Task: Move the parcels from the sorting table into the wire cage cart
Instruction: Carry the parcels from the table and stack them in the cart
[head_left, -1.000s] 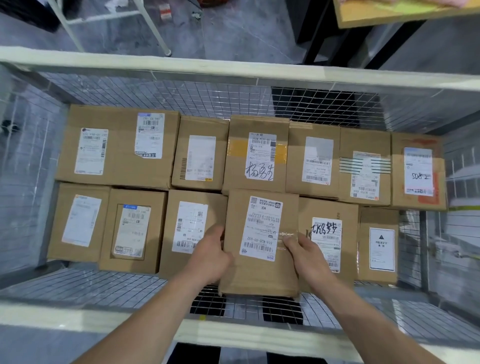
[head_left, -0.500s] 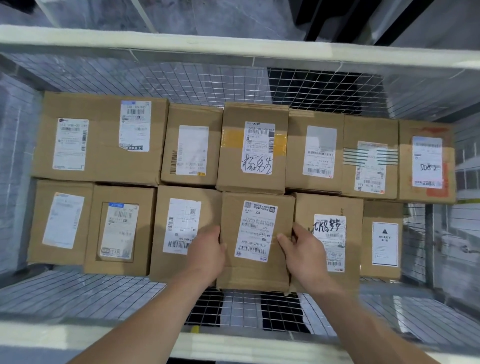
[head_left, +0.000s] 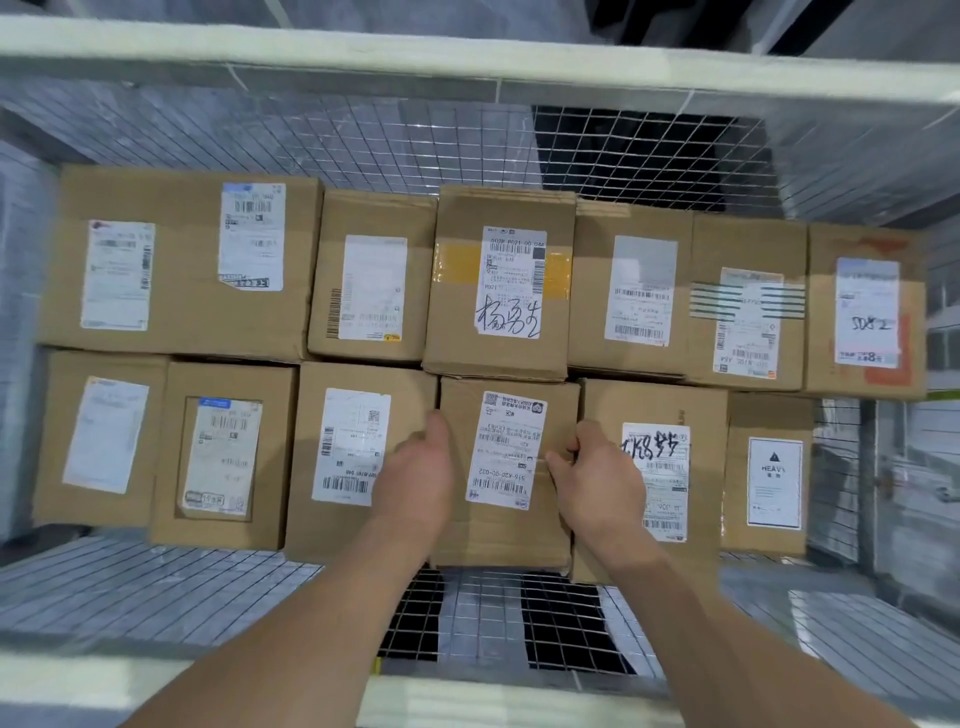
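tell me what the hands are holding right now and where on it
Both grip one brown cardboard parcel with a white label in the cage's near row: left hand on its left side edge, right hand on its right side edge.

- Left hand (head_left: 415, 480) gripped the left side of a brown cardboard parcel (head_left: 506, 535), thumb up
- Right hand (head_left: 597, 480) clasped its right edge, fingers curled; both forearms reached forward

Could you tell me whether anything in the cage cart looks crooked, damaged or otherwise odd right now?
Nothing is damaged or spilled. The parcel gripped by the left hand and right hand sticks out slightly past its row's near edge.
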